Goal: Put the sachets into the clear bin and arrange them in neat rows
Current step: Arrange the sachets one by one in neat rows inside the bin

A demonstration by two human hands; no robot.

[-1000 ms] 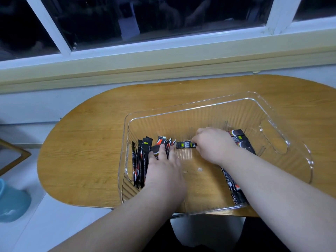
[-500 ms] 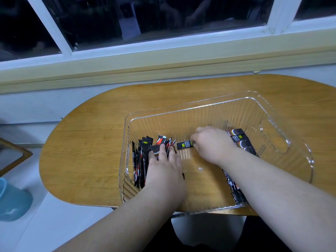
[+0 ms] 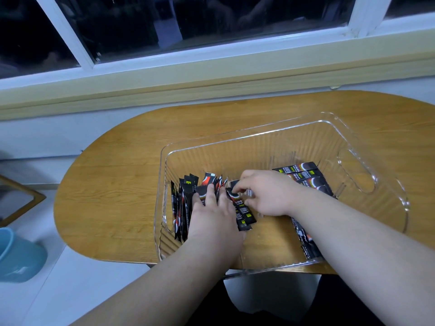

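Bin (image 3: pixel 259 149): sachet row (image 3: pixel 182 208) at left, left hand (image 3: pixel 211 215) flat against it. Right hand (image 3: pixel 266 196) pinches one sachet (image 3: pixel 243 215).

Standing sachets (image 3: pixel 182 208): the part of the row under the left grip (image 3: pixel 211 220) is covered, so no count is possible. Slanted sachet (image 3: pixel 243 214): far end concealed by the curled fingers of the right grip (image 3: pixel 266 196), which pinches it. Flat sachets (image 3: pixel 306 175): beyond and beneath the right grip, mid-lengths hidden by wrist and forearm. All sachet print: blurred, illegible. Clear bin (image 3: pixel 259 147): near right corner behind the right forearm. Surface (image 3: pixel 117 196): cut off at the right edge of view, well right of the right grip. Blue container (image 3: pixel 18 257) and framed object (image 3: pixel 21 201), far left of the left grip: cropped by the left edge, identity unclear.
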